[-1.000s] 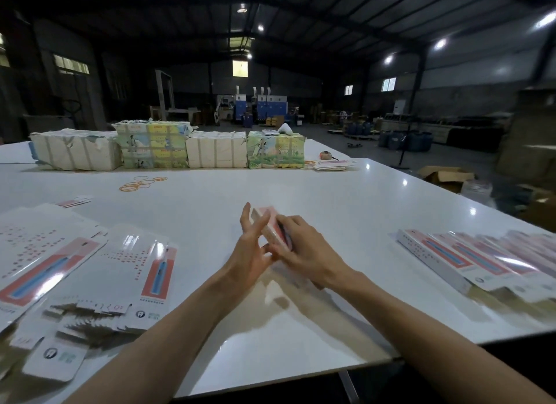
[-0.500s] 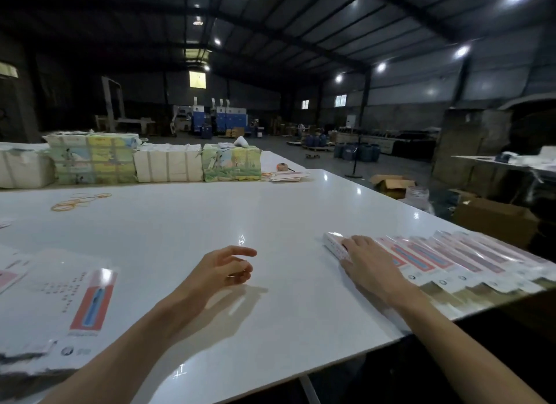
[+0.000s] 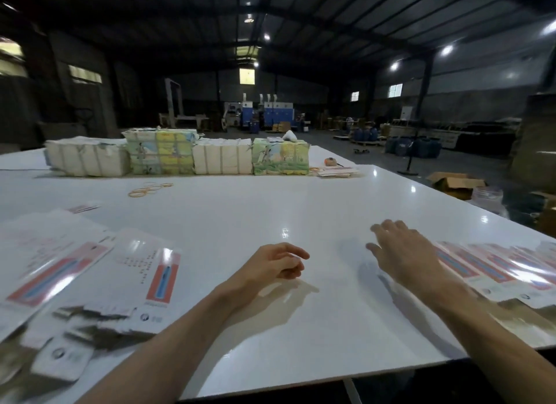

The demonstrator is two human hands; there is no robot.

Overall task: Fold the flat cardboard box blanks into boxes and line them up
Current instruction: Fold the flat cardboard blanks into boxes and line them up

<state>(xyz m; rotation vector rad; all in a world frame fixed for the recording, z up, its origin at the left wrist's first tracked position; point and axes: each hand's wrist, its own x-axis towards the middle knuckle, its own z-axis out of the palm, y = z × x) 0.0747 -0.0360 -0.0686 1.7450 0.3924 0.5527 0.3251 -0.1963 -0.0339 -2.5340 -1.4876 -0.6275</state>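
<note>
Lower left: flat box blanks, fanned, likely for easy picking. Centre: left hand, loosely curled, empty. Centre right: right hand, fingers apart, empty, just beside folded boxes lined at right. Upper left: rubber bands, strapped bundles, presumably stock.

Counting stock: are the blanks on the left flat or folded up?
Flat: the blanks lie spread in an overlapping pile, printed faces up.

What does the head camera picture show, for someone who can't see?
Two empty hands hover over a glossy white table, left hand loosely curled, right hand spread. Flat white cardboard box blanks with red stripes lie at left; folded white boxes line up at right.
</note>
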